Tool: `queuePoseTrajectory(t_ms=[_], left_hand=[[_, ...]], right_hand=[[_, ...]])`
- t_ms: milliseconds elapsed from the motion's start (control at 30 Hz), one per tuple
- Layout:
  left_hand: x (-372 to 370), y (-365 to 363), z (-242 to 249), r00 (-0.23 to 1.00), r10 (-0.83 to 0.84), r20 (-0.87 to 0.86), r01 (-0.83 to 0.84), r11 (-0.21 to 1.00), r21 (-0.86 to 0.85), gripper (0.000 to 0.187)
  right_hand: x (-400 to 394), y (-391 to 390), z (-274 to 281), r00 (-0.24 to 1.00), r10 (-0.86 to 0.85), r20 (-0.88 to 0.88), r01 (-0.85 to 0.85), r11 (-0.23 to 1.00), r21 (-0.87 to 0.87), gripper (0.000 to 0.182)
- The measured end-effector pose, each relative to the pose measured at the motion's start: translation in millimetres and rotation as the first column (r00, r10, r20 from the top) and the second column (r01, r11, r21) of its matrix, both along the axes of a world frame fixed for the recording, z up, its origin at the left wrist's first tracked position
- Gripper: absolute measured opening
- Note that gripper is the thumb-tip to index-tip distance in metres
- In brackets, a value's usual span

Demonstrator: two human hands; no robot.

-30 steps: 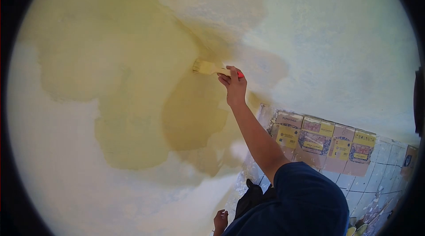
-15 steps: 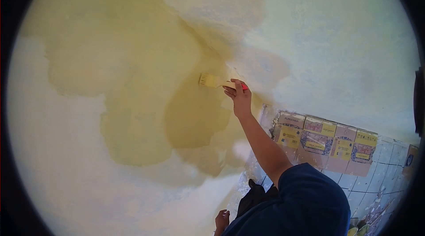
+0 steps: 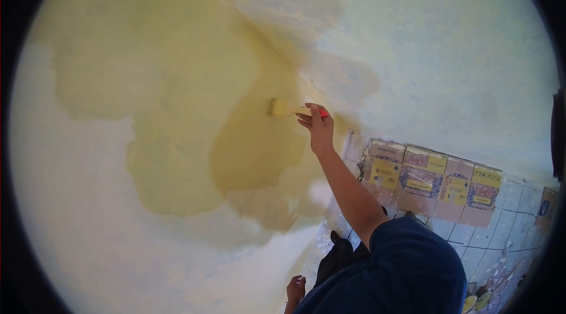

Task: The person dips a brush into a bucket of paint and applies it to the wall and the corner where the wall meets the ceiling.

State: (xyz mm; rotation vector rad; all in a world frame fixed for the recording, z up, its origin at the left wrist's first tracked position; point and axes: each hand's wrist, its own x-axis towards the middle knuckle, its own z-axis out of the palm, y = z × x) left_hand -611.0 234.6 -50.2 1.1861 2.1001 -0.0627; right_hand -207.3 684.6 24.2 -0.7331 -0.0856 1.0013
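Note:
My right hand (image 3: 319,122) is closed around the handle of a flat paintbrush (image 3: 286,108), which has a pale handle with a red end. The yellow-coated bristles lie at the wall over a darker, wet-looking yellow patch (image 3: 253,149); they are slightly blurred. Yellow paint covers a broad area of the pale wall (image 3: 88,196) around it. Low at the bottom, my left hand (image 3: 296,288) hangs beside my body with its fingers curled in, and nothing shows in it.
Flattened printed cardboard (image 3: 421,178) lies on the floor along the wall's foot. Past it stretch paint-spattered white tiles (image 3: 489,234). Yellowish containers (image 3: 476,301) sit at the lower right, partly cut off. A wall corner runs diagonally above my right hand.
The brush has moved a little to the right across the wall, still in my right hand. The whole view has shifted slightly. My left hand stays low.

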Motion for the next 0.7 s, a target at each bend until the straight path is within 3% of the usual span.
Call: queuePoseTrajectory(t_ms=[33, 67, 167, 200, 267, 400, 467, 500, 533, 600, 700], left_hand=[[-1.3, 2.3, 0.8, 1.0, 0.002, 0.021, -0.002, 1.0, 0.023, 0.037], [-3.1, 4.3, 2.3, 0.999, 0.003, 0.042, -0.005, 0.999, 0.049, 0.037], [-9.6, 12.2, 1.6, 0.999, -0.016, 0.043, 0.012, 0.996, 0.09, 0.037], [-8.5, 16.5, 0.9, 0.999, -0.02, 0.049, 0.015, 0.995, 0.096, 0.037], [-9.0, 19.6, 0.4, 0.998, -0.018, 0.058, 0.01, 0.992, 0.128, 0.037], [-26.9, 27.2, -20.0, 0.994, -0.059, 0.093, 0.048, 0.991, 0.122, 0.038], [-36.2, 32.5, -28.1, 0.99, -0.125, 0.066, 0.117, 0.987, 0.113, 0.039], [-39.3, 35.8, -27.9, 0.988, -0.136, 0.078, 0.127, 0.986, 0.11, 0.039], [-41.5, 43.0, -29.6, 0.984, -0.155, 0.084, 0.147, 0.985, 0.093, 0.038], [-48.4, 61.0, -34.2, 0.975, -0.195, 0.105, 0.187, 0.979, 0.085, 0.038], [-61.7, 84.5, -36.4, 0.906, -0.363, 0.219, 0.309, 0.919, 0.246, 0.03]], right_hand=[[0.0, 0.6, 4.8, 0.99, 0.008, -0.14, 0.008, 0.994, 0.107, 0.031], [-1.1, 1.0, 1.0, 0.99, 0.008, -0.14, 0.008, 0.994, 0.112, 0.031], [-2.6, 6.9, -55.2, 0.997, -0.031, -0.072, 0.022, 0.991, -0.132, 0.03], [-3.0, 9.6, -78.3, 0.997, -0.035, -0.067, 0.027, 0.992, -0.126, 0.03], [-5.4, 8.6, -109.1, 0.934, 0.057, 0.354, 0.098, 0.909, -0.404, 0.032], [-23.0, -2.4, -83.3, 0.824, 0.115, 0.555, 0.147, 0.902, -0.405, 0.031], [-28.7, -23.2, -38.3, 0.978, 0.047, 0.205, -0.023, 0.993, -0.118, 0.032], [-26.3, -34.2, -26.7, 0.992, 0.05, 0.112, -0.041, 0.996, -0.076, 0.034], [-24.9, -45.3, -25.6, 0.992, 0.037, 0.124, -0.027, 0.997, -0.079, 0.034], [-19.2, -76.7, -22.7, 0.994, -0.021, -0.111, 0.016, 0.999, -0.044, 0.037], [-13.9, -140.9, -38.1, 0.983, -0.081, -0.164, 0.071, 0.995, -0.069, 0.036]])
